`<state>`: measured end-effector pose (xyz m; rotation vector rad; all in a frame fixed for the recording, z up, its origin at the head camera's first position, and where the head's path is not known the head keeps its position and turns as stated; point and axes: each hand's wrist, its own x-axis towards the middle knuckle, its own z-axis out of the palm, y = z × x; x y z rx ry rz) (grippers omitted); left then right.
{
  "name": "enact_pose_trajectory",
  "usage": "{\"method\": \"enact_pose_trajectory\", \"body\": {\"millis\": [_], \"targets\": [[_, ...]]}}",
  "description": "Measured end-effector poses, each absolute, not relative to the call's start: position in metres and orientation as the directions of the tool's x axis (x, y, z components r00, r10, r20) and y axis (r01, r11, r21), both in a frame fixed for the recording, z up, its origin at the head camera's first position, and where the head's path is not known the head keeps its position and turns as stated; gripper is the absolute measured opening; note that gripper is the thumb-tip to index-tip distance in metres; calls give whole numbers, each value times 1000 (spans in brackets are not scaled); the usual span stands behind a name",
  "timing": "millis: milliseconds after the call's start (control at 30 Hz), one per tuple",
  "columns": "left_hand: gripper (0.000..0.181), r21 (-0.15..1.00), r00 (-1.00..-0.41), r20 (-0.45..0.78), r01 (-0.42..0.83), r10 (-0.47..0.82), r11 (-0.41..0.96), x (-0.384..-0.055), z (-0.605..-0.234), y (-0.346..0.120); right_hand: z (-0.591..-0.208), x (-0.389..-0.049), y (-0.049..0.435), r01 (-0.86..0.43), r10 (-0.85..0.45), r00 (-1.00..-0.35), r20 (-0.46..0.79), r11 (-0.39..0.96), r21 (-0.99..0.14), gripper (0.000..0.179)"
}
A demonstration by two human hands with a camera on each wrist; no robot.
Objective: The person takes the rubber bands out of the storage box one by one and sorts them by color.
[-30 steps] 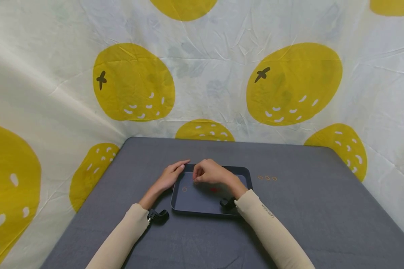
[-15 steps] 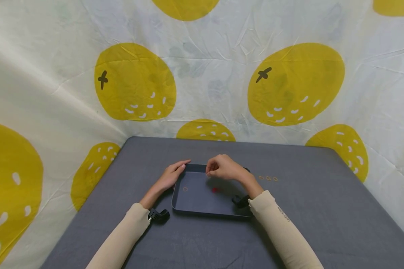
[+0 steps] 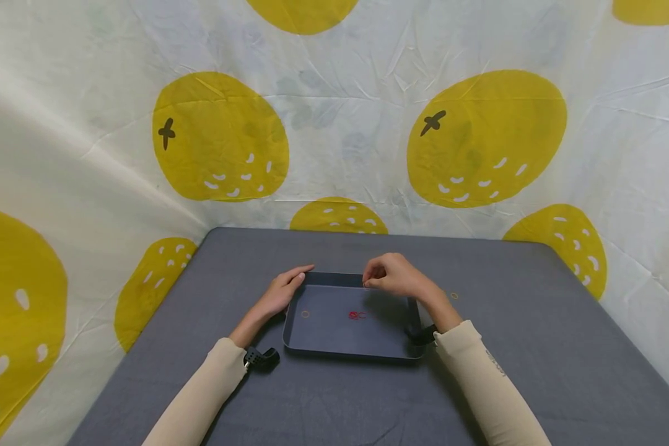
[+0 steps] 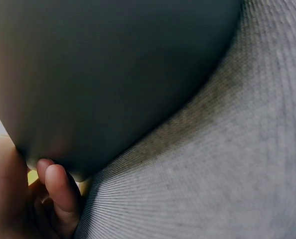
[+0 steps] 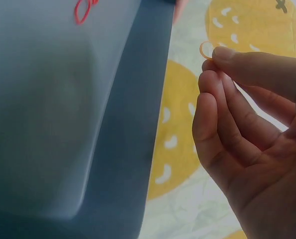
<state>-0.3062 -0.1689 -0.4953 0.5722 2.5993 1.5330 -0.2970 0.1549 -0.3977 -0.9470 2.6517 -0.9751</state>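
Observation:
My right hand (image 3: 397,275) is above the far right part of a dark grey tray (image 3: 323,345). Between its thumb and index finger it pinches a small orange rubber band (image 5: 202,50), plain in the right wrist view. My left hand (image 3: 280,291) holds the tray by its far left corner; in the left wrist view its fingertips (image 4: 59,186) bend against the tray's wall (image 4: 113,89). Inside the tray lie a small clump of red rubber bands (image 3: 354,315) and, toward the left, one orange rubber band (image 3: 305,314).
Right of the tray another orange rubber band (image 3: 454,296) lies on the grey table cloth (image 3: 513,334); the right hand and forearm cover part of that area. A white curtain (image 3: 345,142) printed with yellow fruit hangs behind and at the sides.
My right hand has moved right across the tray, uncovering the red rubber bands. It now hides some of the orange bands on the cloth. The left hand stays on the tray.

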Motion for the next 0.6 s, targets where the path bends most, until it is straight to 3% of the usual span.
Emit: {"method": "enact_pose_trajectory", "body": {"millis": [600], "targets": [[45,855,-930,120,274,346,440,-305,-495,-168,-404,-290,229,-421,-485,-871,81,650,-633,6]]}}
